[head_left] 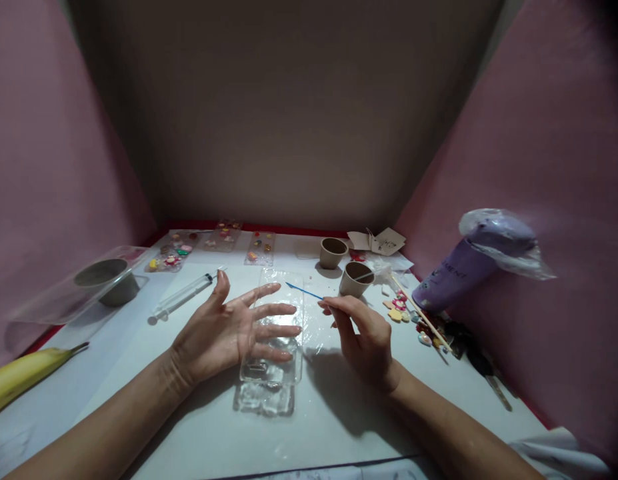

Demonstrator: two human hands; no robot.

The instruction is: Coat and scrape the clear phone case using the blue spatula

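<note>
My left hand [229, 330] hovers palm up with its fingers spread, holding nothing, just above a clear plastic phone case [276, 347] that lies on the white table sheet [199, 427]. My right hand [363, 337] is closed in a pinch on a thin blue stick [305, 291], whose tip points left over the top of the case. A second clear piece [263, 400] lies under the case's near end.
A syringe [183, 297] lies left of the case. Two small beige cups [333, 252] [355, 278] stand behind my right hand. Charm sheets [261, 248] line the back; loose charms [399, 308], a wooden stick [419, 312] and a purple bottle [463, 267] sit right. A banana [19, 377] and grey bowl [106, 280] lie left.
</note>
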